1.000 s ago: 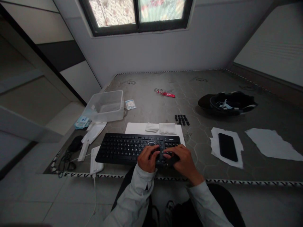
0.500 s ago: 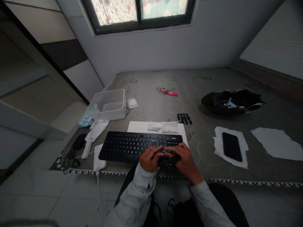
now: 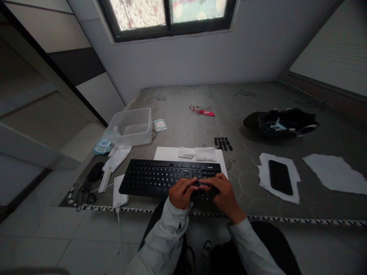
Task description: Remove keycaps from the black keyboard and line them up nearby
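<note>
A black keyboard (image 3: 155, 176) lies partly on a white sheet in front of me. Over its lower right part, my left hand (image 3: 182, 192) is closed, thumb and forefinger pinched together. My right hand (image 3: 222, 191) comes in from the other side, also closed, its fingertips meeting the left ones. Whatever small thing sits between the fingertips is too dark to make out. Something black shows under the right palm, and I cannot tell what it is. Beyond the keyboard, several loose black keycaps (image 3: 223, 143) stand in rows on the grey table cover.
Folded white wipes (image 3: 205, 154) lie behind the keyboard. To the left are a clear plastic box (image 3: 134, 130), a black mouse (image 3: 96, 172) and a white power strip (image 3: 119, 195). On the right are a phone (image 3: 280, 177) on tissue and a black helmet (image 3: 266, 126).
My fingertips have shifted very slightly against each other above the keyboard. Everything else stays where it was.
</note>
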Demonstrator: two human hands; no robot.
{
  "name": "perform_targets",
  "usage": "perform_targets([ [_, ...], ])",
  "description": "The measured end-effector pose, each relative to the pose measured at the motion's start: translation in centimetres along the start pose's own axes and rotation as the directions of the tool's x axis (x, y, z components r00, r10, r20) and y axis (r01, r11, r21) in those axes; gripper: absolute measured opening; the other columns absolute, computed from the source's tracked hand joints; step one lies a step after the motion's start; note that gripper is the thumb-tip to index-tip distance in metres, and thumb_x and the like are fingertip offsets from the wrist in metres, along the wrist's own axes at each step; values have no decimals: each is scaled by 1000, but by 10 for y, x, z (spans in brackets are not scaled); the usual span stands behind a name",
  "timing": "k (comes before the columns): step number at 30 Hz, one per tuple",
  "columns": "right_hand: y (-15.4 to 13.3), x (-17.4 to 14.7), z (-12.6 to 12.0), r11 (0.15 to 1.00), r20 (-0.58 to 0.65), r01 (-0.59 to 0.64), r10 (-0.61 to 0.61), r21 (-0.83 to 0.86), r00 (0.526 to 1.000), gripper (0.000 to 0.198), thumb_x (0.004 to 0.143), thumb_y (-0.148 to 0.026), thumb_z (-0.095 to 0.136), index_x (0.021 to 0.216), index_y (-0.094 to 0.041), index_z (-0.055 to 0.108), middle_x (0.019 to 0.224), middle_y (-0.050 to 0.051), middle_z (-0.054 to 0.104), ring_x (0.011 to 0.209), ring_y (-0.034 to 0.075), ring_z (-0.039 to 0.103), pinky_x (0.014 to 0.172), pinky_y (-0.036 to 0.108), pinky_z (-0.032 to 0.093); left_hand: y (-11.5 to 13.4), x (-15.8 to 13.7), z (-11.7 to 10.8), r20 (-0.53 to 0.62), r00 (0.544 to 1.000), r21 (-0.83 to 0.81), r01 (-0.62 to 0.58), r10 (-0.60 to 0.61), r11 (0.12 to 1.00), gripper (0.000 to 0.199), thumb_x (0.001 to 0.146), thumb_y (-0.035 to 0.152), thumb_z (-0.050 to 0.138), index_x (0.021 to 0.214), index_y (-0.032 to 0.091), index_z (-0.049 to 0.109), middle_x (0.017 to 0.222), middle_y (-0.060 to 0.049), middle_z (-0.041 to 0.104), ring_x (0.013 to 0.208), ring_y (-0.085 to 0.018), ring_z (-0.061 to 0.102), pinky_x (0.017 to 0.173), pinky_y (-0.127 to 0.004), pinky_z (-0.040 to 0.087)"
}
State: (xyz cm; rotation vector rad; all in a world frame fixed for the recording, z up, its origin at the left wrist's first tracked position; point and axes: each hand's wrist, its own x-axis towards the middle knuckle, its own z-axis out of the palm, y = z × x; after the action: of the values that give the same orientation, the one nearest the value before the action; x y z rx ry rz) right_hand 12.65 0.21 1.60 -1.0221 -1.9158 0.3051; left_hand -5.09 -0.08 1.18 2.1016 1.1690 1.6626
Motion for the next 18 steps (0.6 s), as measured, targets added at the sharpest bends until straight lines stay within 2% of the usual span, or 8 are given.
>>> perform_targets([
  [7,0,0,0,1000,3,-6,6,3,1000,12,89,-29,65,99,-25,71,80,0,74,62,15,62,69,36,40,2,2,-1,11,1000,43,19,-19,999,27,93,41,57,93,19,73,78,-4,73,68,-13,69,65,-20,57],
  [18,0,0,0,1000,-2,16,-16,12,1000,11,89,-26,66,99,-25,69,81,-1,74,64,14,63,67,35,38,1,0,-1,-4,1000,15,18,-18,1000,22,91,37,61,95,18,72,79,-4,73,69,-13,68,65,-20,56],
])
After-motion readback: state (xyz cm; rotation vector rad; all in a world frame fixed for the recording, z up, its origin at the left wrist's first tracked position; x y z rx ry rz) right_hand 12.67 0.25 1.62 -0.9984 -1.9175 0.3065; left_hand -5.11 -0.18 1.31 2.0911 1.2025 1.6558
